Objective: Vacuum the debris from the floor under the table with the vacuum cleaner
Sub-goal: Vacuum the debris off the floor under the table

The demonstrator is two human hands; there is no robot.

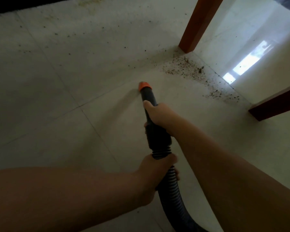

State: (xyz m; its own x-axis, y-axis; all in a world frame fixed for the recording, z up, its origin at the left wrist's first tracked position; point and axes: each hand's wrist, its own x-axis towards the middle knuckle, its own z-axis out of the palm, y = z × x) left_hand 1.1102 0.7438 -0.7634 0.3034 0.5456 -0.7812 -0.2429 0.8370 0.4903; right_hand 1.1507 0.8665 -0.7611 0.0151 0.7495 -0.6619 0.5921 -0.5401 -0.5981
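You had both hands on the vacuum line. Right hand point(159, 114) was wrapped around the rigid black wand point(149, 104), grip clamped on it just behind the orange nozzle tip point(145, 85). Left hand point(155, 171) was clamped on the ribbed hose point(167, 181), right below the cuff.

Handling, my read: wand looked stiff and light, so it should steer from the front hand alone. Hose looked flexible and springy, likely to drag or kick sideways, so the rear hold near the cuff seemed right for taking that load. Smooth plastic, so a full wrap beats a pinch.

Nozzle tip sat at or just above the tiled floor point(57, 97), can't tell if touching. Main debris patch point(186, 67) lay ahead and to the right, apart from the tip, trailing toward the lower table leg point(274, 104). Scattered specks point(74, 34) spread across the far tiles.

Room: open floor to the left and ahead. Right side was pinched between 2 wooden legs, upper leg point(199, 25) standing at the patch's edge. Dark edge point(32, 5) bounded the far side. I'd expect the wand to clip a leg on a wide sweep.
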